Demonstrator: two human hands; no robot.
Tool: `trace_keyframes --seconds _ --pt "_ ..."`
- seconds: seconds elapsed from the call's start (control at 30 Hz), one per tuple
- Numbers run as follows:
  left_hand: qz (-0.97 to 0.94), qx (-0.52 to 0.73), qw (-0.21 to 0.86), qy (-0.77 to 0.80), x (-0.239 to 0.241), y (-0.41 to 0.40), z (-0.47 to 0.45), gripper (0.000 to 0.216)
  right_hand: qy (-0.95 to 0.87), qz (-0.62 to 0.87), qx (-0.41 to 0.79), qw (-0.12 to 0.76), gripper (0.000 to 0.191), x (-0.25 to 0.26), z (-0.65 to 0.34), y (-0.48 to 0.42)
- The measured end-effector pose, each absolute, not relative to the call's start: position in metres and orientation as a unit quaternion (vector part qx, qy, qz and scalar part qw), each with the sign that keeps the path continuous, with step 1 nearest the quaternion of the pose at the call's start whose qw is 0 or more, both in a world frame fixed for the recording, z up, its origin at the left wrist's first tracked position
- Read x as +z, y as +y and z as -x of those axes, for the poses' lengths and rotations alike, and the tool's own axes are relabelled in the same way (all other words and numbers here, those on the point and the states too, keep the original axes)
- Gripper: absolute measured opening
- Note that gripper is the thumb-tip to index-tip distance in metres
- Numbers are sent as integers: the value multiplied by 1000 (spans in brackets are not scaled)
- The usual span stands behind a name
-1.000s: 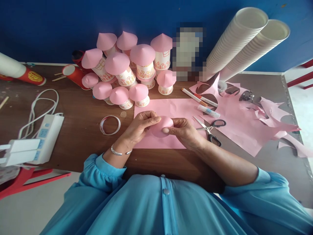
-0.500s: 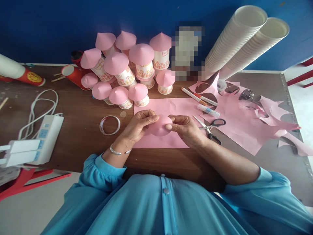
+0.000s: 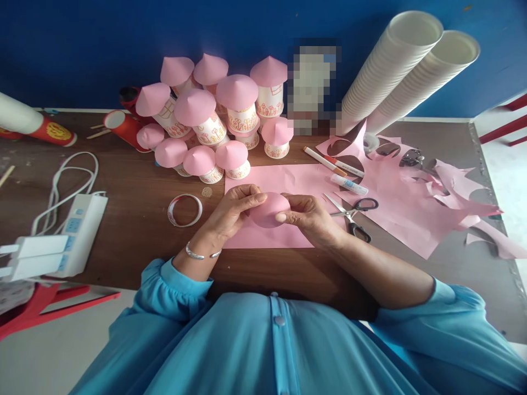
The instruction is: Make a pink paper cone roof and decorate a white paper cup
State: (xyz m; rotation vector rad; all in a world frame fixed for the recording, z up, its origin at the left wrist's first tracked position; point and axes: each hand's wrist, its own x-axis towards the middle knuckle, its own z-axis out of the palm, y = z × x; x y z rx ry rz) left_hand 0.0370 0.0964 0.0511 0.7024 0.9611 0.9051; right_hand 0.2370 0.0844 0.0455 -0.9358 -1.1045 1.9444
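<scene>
Between my two hands is a small pink paper cone point(image 3: 268, 214), held above a pink paper sheet point(image 3: 284, 238) on the table. My left hand point(image 3: 236, 211) pinches its left edge, thumb on top. On the opposite side my right hand point(image 3: 310, 218) grips the edge, thumb laid over the paper; the fingers beneath are partly hidden. Open scissors point(image 3: 349, 213) with black handles lie just right of my right hand. A glue stick point(image 3: 349, 185) and two markers point(image 3: 327, 162) rest beyond them. Left of my left hand lies a tape roll point(image 3: 185, 210).
Several decorated paper cups with pink cone roofs point(image 3: 236, 93) stand at the back. Two tall stacks of white paper cups point(image 3: 391, 66) lean by the blue wall. Pink paper offcuts point(image 3: 411, 208) cover the right side. A white power strip point(image 3: 82, 236) lies at the left.
Both hands keep their hold on the cone, which has tilted and turned slightly between the fingers. The view has shifted a little; the surrounding things stay in place.
</scene>
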Motion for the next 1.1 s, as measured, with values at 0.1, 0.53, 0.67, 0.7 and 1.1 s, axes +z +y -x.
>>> trace_keyframes --seconds 0.1,0.53,0.67,0.7,1.1 --pt "-330 395 737 438 52 96 -38 43 -437 391 737 337 41 44 -233 82" --pt "-281 427 736 444 50 95 -39 41 -414 373 740 377 34 38 -243 90" --pt "-280 437 733 439 50 95 -39 41 -402 398 728 387 35 36 -241 92" --pt "-281 438 734 436 49 95 -39 42 -399 399 728 389 36 36 -240 92" --pt "-273 419 746 439 45 94 -42 37 -356 361 770 387 35 32 -241 93"
